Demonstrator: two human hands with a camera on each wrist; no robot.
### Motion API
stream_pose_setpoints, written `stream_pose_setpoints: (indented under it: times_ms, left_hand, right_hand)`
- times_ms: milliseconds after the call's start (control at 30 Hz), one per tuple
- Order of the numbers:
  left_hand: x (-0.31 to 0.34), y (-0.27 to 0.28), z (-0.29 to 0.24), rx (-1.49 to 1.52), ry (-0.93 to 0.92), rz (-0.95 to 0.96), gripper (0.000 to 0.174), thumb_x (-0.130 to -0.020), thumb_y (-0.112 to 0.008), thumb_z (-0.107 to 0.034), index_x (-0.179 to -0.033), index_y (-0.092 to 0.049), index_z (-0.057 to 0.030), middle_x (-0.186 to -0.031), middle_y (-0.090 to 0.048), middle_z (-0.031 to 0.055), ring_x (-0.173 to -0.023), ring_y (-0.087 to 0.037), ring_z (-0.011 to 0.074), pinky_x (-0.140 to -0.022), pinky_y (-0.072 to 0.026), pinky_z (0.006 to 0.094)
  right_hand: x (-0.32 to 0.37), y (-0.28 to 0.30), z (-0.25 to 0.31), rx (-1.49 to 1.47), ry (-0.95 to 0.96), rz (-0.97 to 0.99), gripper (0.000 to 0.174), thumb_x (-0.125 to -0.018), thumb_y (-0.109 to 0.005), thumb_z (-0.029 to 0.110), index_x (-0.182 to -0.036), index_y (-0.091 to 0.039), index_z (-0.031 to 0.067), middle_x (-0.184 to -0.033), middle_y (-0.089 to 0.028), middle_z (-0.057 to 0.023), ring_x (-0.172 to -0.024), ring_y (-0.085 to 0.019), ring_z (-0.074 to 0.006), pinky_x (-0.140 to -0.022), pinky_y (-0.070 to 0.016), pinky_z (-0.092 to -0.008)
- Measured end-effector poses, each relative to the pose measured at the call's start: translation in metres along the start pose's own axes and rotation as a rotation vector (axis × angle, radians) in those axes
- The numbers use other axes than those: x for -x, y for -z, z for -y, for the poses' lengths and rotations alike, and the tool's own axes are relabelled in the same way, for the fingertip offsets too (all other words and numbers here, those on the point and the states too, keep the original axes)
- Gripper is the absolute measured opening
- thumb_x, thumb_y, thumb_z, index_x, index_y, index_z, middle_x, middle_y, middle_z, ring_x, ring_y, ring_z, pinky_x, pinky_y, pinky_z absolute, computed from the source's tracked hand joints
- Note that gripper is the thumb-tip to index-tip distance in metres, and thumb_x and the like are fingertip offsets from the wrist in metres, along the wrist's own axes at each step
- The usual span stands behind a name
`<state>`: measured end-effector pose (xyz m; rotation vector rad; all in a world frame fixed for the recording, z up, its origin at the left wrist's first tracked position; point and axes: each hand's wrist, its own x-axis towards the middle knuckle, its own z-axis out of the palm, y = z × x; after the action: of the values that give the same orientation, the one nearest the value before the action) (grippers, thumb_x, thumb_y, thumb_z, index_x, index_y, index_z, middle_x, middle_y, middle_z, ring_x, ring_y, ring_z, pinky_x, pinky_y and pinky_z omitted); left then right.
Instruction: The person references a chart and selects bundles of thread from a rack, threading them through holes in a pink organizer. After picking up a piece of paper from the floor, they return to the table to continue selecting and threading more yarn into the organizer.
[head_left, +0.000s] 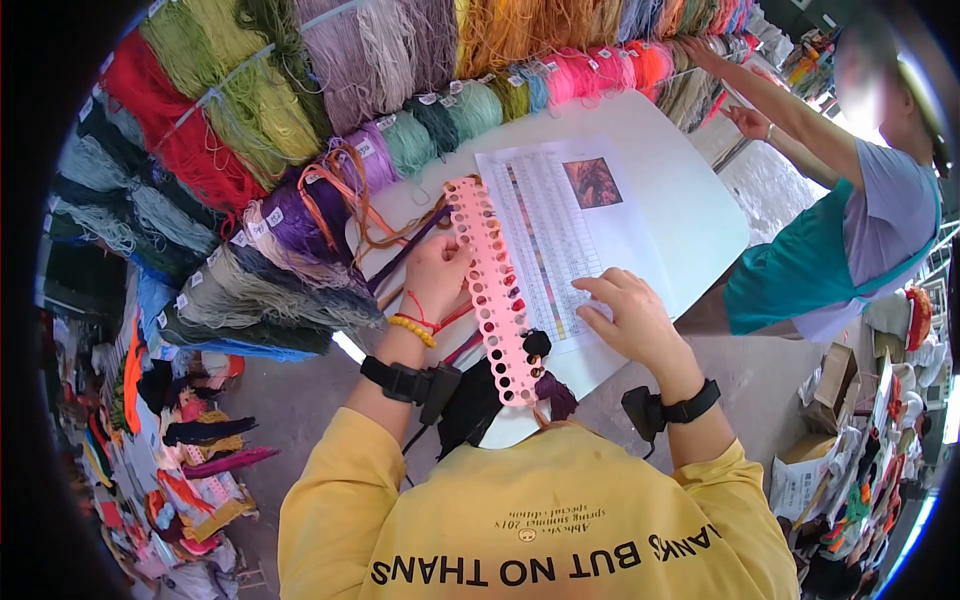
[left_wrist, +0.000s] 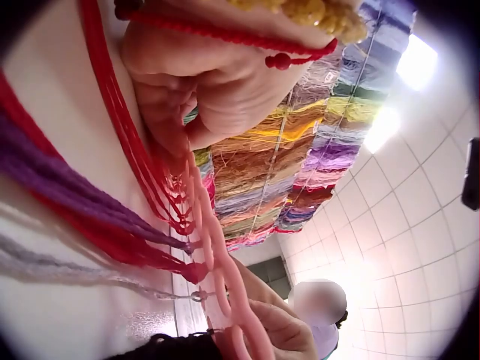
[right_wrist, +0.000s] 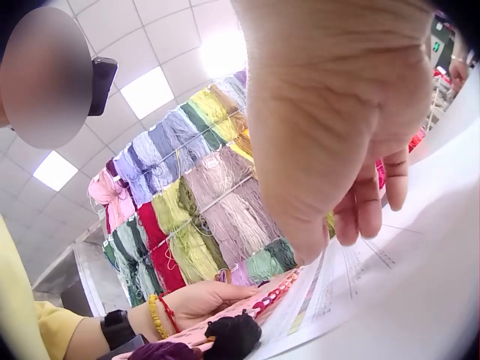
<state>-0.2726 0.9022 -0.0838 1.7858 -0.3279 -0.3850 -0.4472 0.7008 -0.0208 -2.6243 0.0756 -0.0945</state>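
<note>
A long pink perforated thread card (head_left: 492, 290) lies lengthwise on the white table, with threads looped through its holes. My left hand (head_left: 437, 275) is at its left edge, thumb and fingertips pinching the card's rim among red threads (left_wrist: 120, 112). Purple thread (left_wrist: 75, 191) trails from the card beside the red. Near the card's lower end are a black thread bundle (head_left: 537, 343) and a dark purple tassel (head_left: 556, 395). Over a printed colour chart (head_left: 570, 250) to the right, my right hand (head_left: 635, 318) holds nothing, its fingers spread and slightly bent.
Hanging skeins of many colours (head_left: 380, 50) line the table's (head_left: 700, 200) far and left sides. At the right another person (head_left: 860, 210) reaches toward the skeins. Cardboard boxes (head_left: 805, 480) stand low at the right, and piled threads (head_left: 205, 450) lie at the lower left.
</note>
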Motion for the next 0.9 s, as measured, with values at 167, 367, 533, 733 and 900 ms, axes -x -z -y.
stream_pose_setpoints:
  times_ms: [167, 367, 533, 733, 900]
  left_hand:
    - [-0.001, 0.000, 0.004, -0.045, 0.000, -0.013, 0.019, -0.082, -0.060, -0.014, -0.081, -0.059, 0.0044, -0.065, -0.061, 0.0069, -0.053, -0.058, 0.0115, -0.049, -0.0452, 0.0246]
    - [0.003, -0.002, -0.001, -0.082, -0.042, -0.052, 0.021, -0.081, -0.061, -0.015, -0.086, -0.059, 0.0052, -0.068, -0.063, 0.0091, -0.057, -0.060, 0.0134, -0.053, -0.0462, 0.0261]
    - [0.004, -0.002, 0.001, -0.139, -0.097, -0.076, 0.022, -0.080, -0.061, -0.015, -0.089, -0.060, 0.0052, -0.069, -0.063, 0.0099, -0.060, -0.060, 0.0145, -0.057, -0.0466, 0.0275]
    - [0.003, 0.000, 0.002, -0.111, -0.119, -0.069, 0.021, -0.081, -0.060, -0.015, -0.090, -0.060, 0.0048, -0.067, -0.062, 0.0087, -0.057, -0.059, 0.0137, -0.055, -0.0452, 0.0271]
    - [0.003, -0.001, 0.002, -0.010, -0.060, -0.044, 0.021, -0.082, -0.058, -0.014, -0.092, -0.059, 0.0048, -0.066, -0.061, 0.0069, -0.054, -0.056, 0.0106, -0.051, -0.0432, 0.0254]
  right_hand:
    - [-0.003, -0.011, 0.003, -0.024, 0.023, 0.043, 0.030, -0.078, -0.059, 0.020, -0.107, -0.057, 0.0106, -0.077, -0.062, -0.0108, -0.074, -0.060, -0.0287, -0.068, -0.0474, -0.0390]
    - [-0.004, -0.015, 0.003, 0.005, 0.013, 0.077, 0.034, -0.078, -0.059, 0.020, -0.110, -0.053, 0.0089, -0.079, -0.063, -0.0130, -0.076, -0.061, -0.0291, -0.068, -0.0474, -0.0403]
    - [-0.004, -0.019, 0.000, 0.034, 0.037, 0.055, 0.038, -0.078, -0.059, 0.022, -0.113, -0.051, 0.0090, -0.078, -0.063, -0.0126, -0.074, -0.061, -0.0299, -0.067, -0.0471, -0.0415]
    - [-0.005, -0.020, 0.000, 0.036, 0.014, 0.080, 0.039, -0.078, -0.059, 0.023, -0.114, -0.050, 0.0088, -0.076, -0.063, -0.0143, -0.071, -0.061, -0.0314, -0.067, -0.0469, -0.0417]
    - [-0.004, -0.023, -0.003, 0.028, 0.012, 0.063, 0.041, -0.078, -0.059, 0.024, -0.115, -0.050, 0.0088, -0.070, -0.063, -0.0145, -0.067, -0.061, -0.0323, -0.066, -0.0473, -0.0416]
